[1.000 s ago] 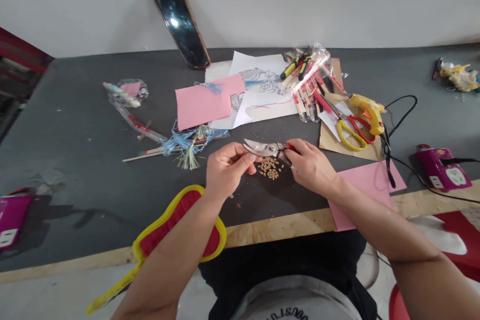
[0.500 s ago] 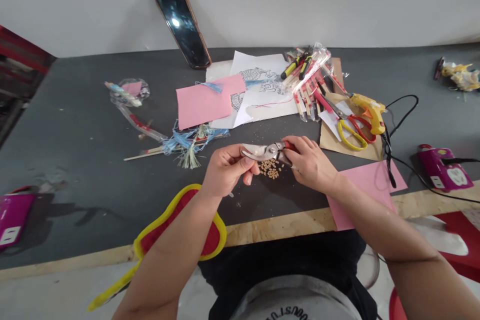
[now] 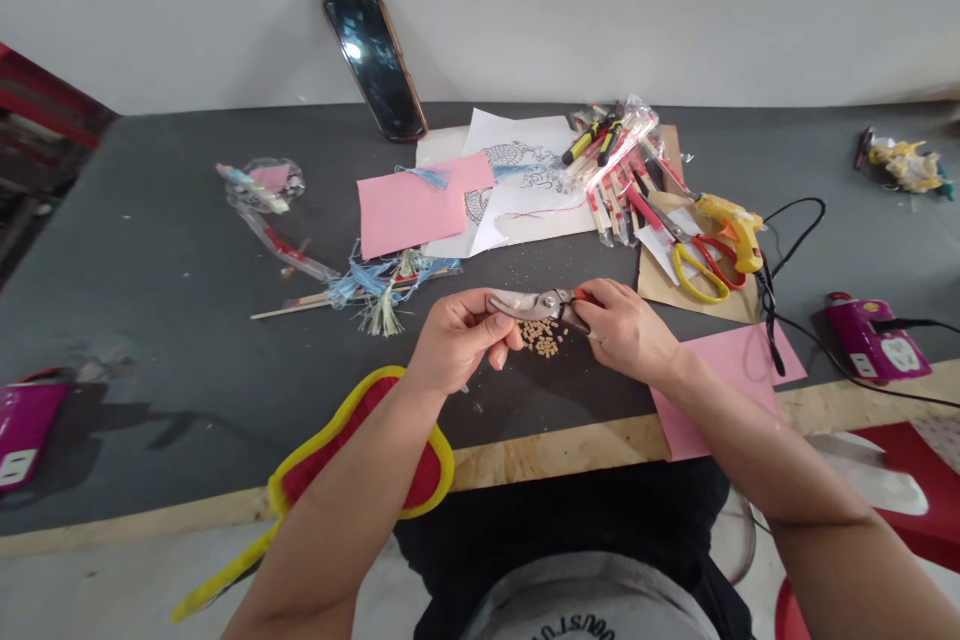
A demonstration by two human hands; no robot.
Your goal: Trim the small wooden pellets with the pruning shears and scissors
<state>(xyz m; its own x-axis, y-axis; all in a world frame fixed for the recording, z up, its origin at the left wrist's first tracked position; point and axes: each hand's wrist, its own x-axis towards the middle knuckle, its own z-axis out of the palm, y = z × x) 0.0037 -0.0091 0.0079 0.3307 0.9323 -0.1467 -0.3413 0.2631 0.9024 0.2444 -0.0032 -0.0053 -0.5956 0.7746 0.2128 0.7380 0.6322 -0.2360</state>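
Tool: pruning shears (image 3: 541, 304), steel blades, scuffed, pivot bolt visible, tips pointing toward my left, red on the handle end.
Location: held in front of me, just above the dark table top (image 3: 165, 250), directly over the tan grains (image 3: 540, 339).
Left grip: my left hand (image 3: 457, 340) pinches the blade end between thumb and fingers, clamped on it.
Right grip: my right hand (image 3: 627, 332) wraps the handles, clamped on them; fingers (image 3: 600, 300) sit across the red part.
Blades: close together, gap hard to judge. Cannot tell if anything sits between them.
Grains: small loose heap, a few strays scattered toward the papers. Kind not clear at this resolution.
Hidden: most of the handles and the spring area, if any, are behind my right hand. The blade tips are partly covered by my left thumb.
Right side: pink paper sheet (image 3: 720, 385) under my right wrist, edge over the wooden table rim (image 3: 555, 460).
Beyond: scissors (image 3: 697, 265) with yellow and red handles, yellow glue gun (image 3: 735, 230), bagged wooden sticks (image 3: 611, 158), dragon line drawing (image 3: 521, 170), blue tassel (image 3: 382, 292).
Lap side: red-and-yellow padded piece (image 3: 360, 445) below my left forearm, cut off by the arm.
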